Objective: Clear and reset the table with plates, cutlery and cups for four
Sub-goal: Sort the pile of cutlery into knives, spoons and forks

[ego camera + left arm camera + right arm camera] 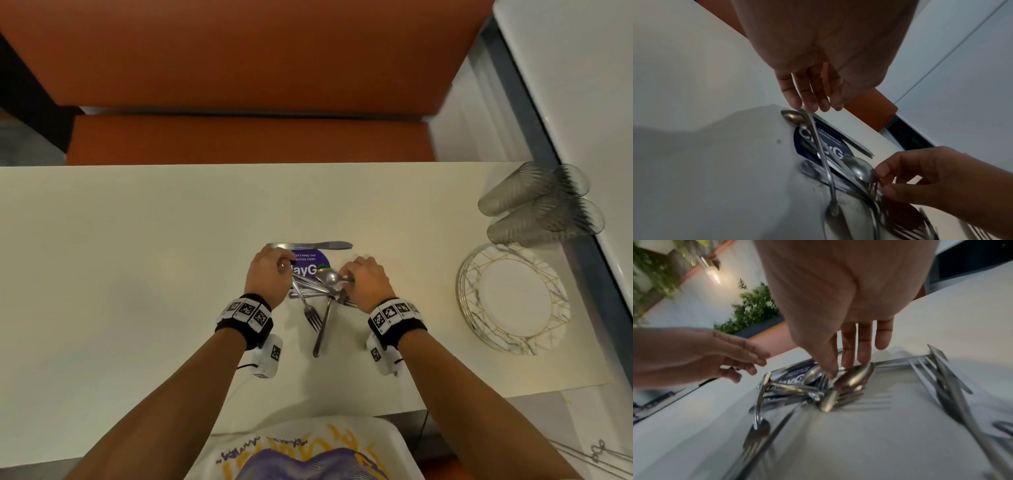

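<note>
A loose pile of forks, spoons and knives (313, 294) lies mid-table, partly over a purple round sticker (313, 262). One table knife (308, 245) lies apart just beyond it. My left hand (279, 265) is at the pile's left end; in the left wrist view its fingertips (810, 108) pinch the top of a long cutlery handle (823, 155) beside a spoon bowl. My right hand (344, 275) is at the right end, thumb and forefinger pinching a spoon (854, 378) that rests over fork tines. Which piece the left hand's handle belongs to is unclear.
A stack of white, gold-lined plates (513, 298) sits at the table's right end, with several ribbed glasses (537, 205) lying on their sides behind it. An orange bench (246, 140) runs along the far edge. The table's left half (120, 257) is bare.
</note>
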{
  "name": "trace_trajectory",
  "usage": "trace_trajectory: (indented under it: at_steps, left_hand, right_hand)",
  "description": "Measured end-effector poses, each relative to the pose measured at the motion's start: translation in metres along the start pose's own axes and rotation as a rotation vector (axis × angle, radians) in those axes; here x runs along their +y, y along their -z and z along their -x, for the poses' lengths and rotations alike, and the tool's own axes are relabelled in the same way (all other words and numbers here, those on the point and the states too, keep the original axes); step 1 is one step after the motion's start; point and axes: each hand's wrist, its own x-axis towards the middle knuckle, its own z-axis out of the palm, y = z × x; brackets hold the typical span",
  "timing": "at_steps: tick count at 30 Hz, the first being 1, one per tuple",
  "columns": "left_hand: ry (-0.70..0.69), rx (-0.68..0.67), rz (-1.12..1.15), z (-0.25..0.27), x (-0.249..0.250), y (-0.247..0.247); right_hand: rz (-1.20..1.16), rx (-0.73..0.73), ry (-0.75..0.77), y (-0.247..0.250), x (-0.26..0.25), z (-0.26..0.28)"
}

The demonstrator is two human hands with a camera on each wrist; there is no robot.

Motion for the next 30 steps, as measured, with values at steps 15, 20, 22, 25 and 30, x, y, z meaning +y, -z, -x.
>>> trace_trajectory:
  at_steps: [15,20,22,25,30]
  left_hand:
    - [0.033,0.069,0.164,0.034,0.003,0.004]
    - [0.077,0.034,0.284,0.031,0.02,0.009]
    - [0.111,-0.054,0.386,0.029,0.031,0.015]
    - [0.155,-0.136,0.519,0.028,0.039,0.024]
    - [0.171,-0.053,0.527,0.034,0.023,0.04]
  right_hand:
    - [-0.175,0.383,0.023,0.017,-0.01,0.011]
    - [-0.616,0.443,-0.047,0.051,-0.054,0.006]
    - [-0.768,0.367,-0.053,0.057,-0.074,0.001]
    - [-0.921,0.257,-0.056,0.058,-0.102,-0.005]
    - [-0.829,0.093,0.035,0.047,-0.128,-0.011]
